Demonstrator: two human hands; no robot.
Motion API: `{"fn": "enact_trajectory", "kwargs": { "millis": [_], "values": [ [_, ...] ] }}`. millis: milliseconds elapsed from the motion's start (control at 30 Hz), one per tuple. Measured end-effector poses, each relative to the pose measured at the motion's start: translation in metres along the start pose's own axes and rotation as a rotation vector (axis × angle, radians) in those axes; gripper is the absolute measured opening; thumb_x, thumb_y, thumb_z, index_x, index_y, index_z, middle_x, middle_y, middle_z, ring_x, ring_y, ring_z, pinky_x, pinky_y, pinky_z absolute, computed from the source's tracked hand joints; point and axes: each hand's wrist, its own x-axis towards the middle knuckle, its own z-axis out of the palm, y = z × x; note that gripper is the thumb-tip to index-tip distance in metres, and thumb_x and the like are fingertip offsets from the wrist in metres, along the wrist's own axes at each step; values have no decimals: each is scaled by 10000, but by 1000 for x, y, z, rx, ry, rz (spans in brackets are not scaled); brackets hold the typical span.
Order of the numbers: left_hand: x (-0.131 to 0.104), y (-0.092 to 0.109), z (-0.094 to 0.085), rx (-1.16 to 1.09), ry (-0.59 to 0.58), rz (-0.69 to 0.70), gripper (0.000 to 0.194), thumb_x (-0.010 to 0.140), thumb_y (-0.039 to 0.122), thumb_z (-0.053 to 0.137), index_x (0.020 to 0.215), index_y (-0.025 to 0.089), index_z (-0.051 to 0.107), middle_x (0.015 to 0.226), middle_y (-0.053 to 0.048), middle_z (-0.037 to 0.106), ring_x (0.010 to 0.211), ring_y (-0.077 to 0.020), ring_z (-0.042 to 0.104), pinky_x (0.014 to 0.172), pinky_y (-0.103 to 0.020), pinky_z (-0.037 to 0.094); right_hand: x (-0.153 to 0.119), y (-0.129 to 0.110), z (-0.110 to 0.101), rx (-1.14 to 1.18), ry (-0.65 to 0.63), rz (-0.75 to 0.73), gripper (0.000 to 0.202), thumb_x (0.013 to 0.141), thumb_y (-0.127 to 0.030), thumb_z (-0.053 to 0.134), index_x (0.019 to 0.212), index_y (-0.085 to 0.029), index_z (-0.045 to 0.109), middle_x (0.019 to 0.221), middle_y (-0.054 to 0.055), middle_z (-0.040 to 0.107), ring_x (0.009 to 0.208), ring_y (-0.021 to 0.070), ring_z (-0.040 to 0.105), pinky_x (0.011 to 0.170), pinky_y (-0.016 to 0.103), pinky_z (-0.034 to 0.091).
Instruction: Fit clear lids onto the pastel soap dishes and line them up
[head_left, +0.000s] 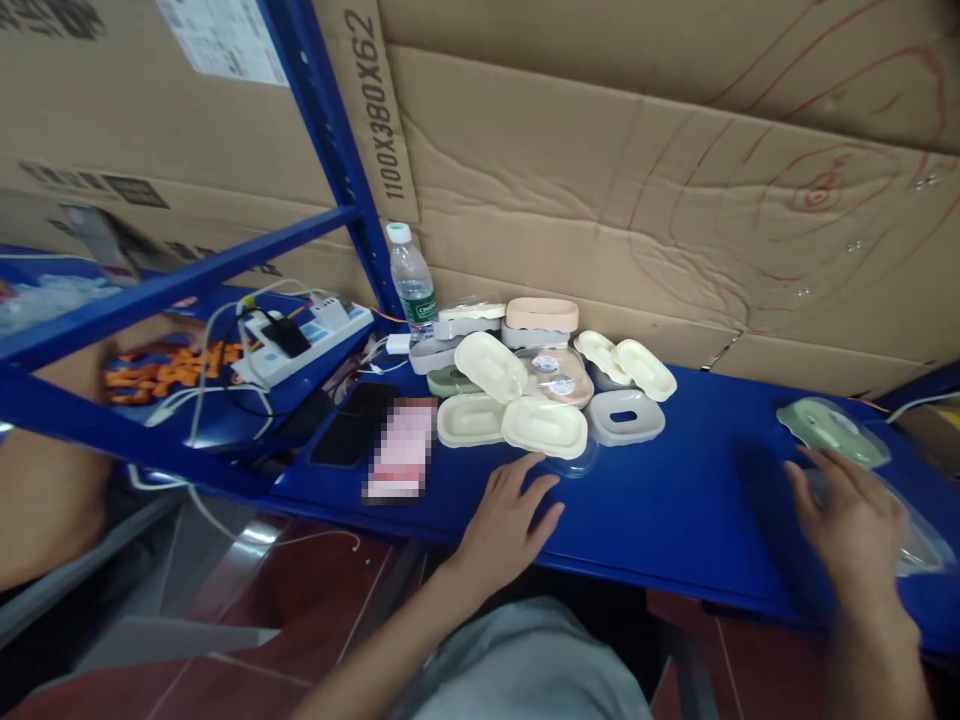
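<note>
Left hand [510,515]: palm down at the near edge of the counter [697,480], fingers spread, nothing gripped. Its fingertips come up to the near rim of a cream oval tray [544,428]; contact uncertain. Tray lies just to the far side of this hand, long axis running roughly left to right.

Right hand [851,510]: well apart, at the counter's right, fingers bent and blurred. Whether it pinches anything, cannot tell. Clear plastic packaging [919,545] shows at its right side. A green oval case [832,432], apparently under clear plastic, lies just beyond the fingertips, long axis slanting from far left to near right. Right hand much the nearer to it; left hand the nearer to the tray.

Between the hands: a broad stretch of blue counter surface, from the pile's right side across to the right hand. Near edge runs close under the left wrist.

Around the tray: more cream trays, a grey oval box [626,415] with a slot at the right, a peach oval box [541,314] at the far side. Left of the pile, a phone [401,450]; farther, a water bottle [414,285]. Cardboard wall [570,180] bounds the far edge; a blue rack post [322,110] rises to the left.
</note>
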Motion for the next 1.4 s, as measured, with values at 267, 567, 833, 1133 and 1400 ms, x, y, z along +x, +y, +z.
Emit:
{"fn": "enact_trajectory", "kwargs": {
  "millis": [267, 567, 833, 1133, 1400],
  "values": [
    [0, 1, 0, 46, -38, 25, 277, 1044, 290, 610, 1307, 223, 663, 1488, -131, 580, 1305, -310, 601, 1095, -521, 542, -24, 29, -11, -117, 9, 59, 630, 957, -764, 425, 1374, -380, 702, 1377, 137, 736, 1285, 463, 654, 1045, 709, 420],
    [1, 1, 0, 59, -22, 29, 261, 1031, 258, 617, 1281, 219, 684, 1462, -129, 600, 1274, -307, 617, 1077, -513, 556, 29, -28, 17, 335, -164, -136, 536, 947, -690, 625, 1331, -331, 730, 1390, 89, 723, 1328, 364, 664, 1172, 579, 507],
    [1, 3, 2, 91, 8, 60, 249, 1022, 225, 615, 1259, 204, 689, 1427, -136, 618, 1257, -309, 630, 1067, -521, 560, 123, -162, 73, 525, -266, -429, 481, 1058, -561, 493, 1414, -290, 672, 1450, 100, 692, 1385, 318, 618, 1202, 574, 443],
    [0, 2, 2, 91, 27, 98, 219, 1028, 214, 594, 1219, 186, 699, 1368, -140, 655, 1221, -305, 653, 1061, -524, 560, 93, -121, 67, 157, -298, -342, 576, 1081, -597, 362, 1559, -313, 518, 1630, 140, 520, 1515, 360, 466, 1216, 696, 299],
    [0, -1, 5, 84, 40, 117, 226, 1037, 220, 577, 1221, 201, 707, 1363, -128, 667, 1222, -296, 657, 1066, -515, 557, 7, -23, 22, 79, -411, -193, 627, 985, -726, 517, 1445, -324, 655, 1532, 128, 619, 1447, 403, 541, 1123, 638, 487]
  ]
}}
